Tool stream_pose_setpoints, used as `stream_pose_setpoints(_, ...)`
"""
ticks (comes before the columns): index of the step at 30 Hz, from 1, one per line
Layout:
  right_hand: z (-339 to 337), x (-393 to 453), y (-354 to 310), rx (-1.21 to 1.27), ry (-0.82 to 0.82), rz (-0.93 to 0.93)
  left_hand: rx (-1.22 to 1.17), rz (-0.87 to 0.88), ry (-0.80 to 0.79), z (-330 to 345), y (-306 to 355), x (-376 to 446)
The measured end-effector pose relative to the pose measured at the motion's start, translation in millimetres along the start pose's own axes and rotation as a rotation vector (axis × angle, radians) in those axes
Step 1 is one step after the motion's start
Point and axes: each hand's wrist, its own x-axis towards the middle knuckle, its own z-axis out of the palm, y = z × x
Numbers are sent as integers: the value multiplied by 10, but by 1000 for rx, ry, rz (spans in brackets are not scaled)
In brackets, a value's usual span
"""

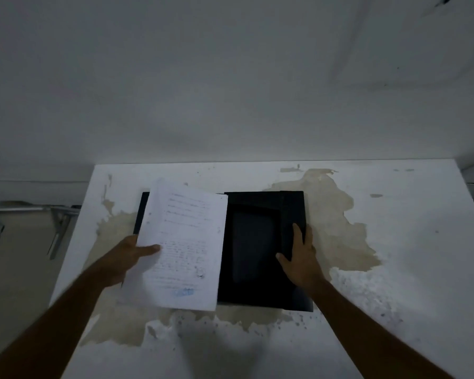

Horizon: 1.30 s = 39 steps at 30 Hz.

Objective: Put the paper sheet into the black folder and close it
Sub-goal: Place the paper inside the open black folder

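Observation:
The black folder (260, 250) lies open flat on a white table (394, 242). A written paper sheet (185, 247) is held over the folder's left half and hides most of it. My left hand (126, 258) grips the sheet's left edge, thumb on top. My right hand (300, 255) rests with spread fingers on the folder's right half, near its right edge and an inner pocket flap.
The table's white surface is worn, with large beige patches around the folder. A plain white wall rises behind the far edge. A metal bracket (59, 225) and the floor show past the table's left edge.

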Motion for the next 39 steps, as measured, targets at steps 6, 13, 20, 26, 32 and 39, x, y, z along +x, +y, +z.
stream_pose_setpoints(6,37,35,7,-26,6,38,160,-52,-44,-188,109,264)
stream_pose_setpoints(13,78,30,-27,-21,39,56,269,-61,-77,-359,231,457)
stream_pose_setpoints(20,98,18,-38,-18,53,61,247,-54,-115,-314,334,567)
stream_pose_setpoints(26,108,23,-48,1,53,71,157,-52,-111,-34,304,664)
stream_pose_setpoints(32,133,20,-49,-9,68,67,14,-44,-64,180,-34,601)
stream_pose_setpoints(39,162,24,-24,-11,80,54,-127,-75,-76,594,-224,514)
